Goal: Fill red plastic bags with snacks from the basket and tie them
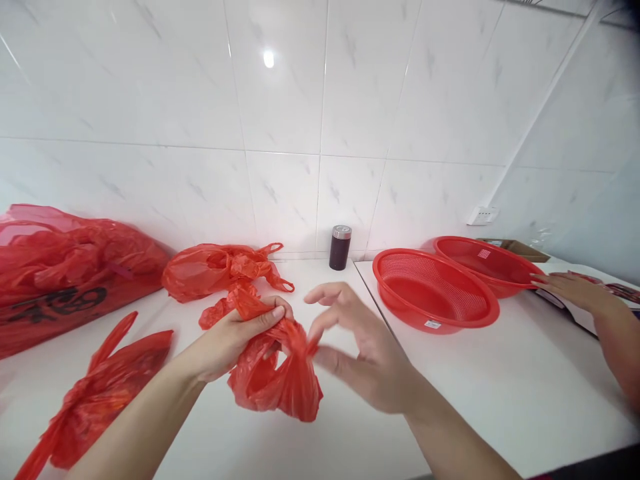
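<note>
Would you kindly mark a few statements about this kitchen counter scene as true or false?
1. The left hand grips a red plastic bag. True.
2. The right hand is clenched into a fist. False: its fingers are spread open beside the bag.
3. A red strainer basket sits in front of a second red basket. True.
4. The dark canister lies on its side. False: it stands upright.
5. Another person's hand rests inside a basket. False: it lies flat outside them, to their right.

White tiled wall (280, 100), white counter (500, 393)
</note>
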### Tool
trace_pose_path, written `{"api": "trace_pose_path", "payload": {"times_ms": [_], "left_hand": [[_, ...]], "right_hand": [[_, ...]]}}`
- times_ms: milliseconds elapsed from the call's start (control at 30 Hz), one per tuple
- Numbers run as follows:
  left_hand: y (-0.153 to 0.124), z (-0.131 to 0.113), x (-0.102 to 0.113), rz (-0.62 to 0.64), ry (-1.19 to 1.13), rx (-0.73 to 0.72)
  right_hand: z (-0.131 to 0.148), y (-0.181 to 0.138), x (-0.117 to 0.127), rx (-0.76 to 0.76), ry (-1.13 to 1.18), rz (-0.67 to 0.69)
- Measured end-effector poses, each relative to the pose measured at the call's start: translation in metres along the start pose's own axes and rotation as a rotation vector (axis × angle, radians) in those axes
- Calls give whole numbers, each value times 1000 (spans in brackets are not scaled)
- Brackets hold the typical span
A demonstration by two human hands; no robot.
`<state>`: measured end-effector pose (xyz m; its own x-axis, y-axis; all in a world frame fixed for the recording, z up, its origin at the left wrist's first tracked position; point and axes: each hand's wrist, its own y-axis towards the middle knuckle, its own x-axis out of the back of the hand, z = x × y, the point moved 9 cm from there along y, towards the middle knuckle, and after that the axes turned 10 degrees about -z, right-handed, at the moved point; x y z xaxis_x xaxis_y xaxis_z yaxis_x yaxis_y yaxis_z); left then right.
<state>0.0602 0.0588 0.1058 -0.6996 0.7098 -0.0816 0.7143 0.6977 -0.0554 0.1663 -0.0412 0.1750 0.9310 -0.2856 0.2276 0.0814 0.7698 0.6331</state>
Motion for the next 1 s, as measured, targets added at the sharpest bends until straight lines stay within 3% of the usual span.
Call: {"api": "trace_pose_path", "payload": {"times_ms": [67,100,267,333,500,633,700,800,867,933,1000], "left_hand": [[0,-2,-2,45,60,-40],[0,-4,-5,71,103,-66],[-1,4,-23,160,326,-80],[1,7,-23,117,387,-99],[7,1,-13,-151,834,-469],[-3,-2,-16,-384,1011,-784],[-10,-2,-22,-425,1072,-898],[-8,4,-25,-344,1054,-830],[-6,6,-27,-247,985,-744],[-3,8,-27,-171,883,-636],[-1,13,-20,-153,737,-502]], "right_hand": [[-4,-7,-15,-36,84,141],[-13,-8,-18,-82,142,149],[-88,-17,-29,-457,329,47],[-108,-25,-36,-568,361,56],[-126,-33,-41,-680,542,-29],[-123,-37,-57,-673,646,126],[-123,-39,-60,-664,622,201],[-125,-38,-57,-621,506,248],[-129,-29,-40,-542,341,75],[-128,-22,-12,-433,150,-216],[-123,-23,7,-326,5,-398]]}}
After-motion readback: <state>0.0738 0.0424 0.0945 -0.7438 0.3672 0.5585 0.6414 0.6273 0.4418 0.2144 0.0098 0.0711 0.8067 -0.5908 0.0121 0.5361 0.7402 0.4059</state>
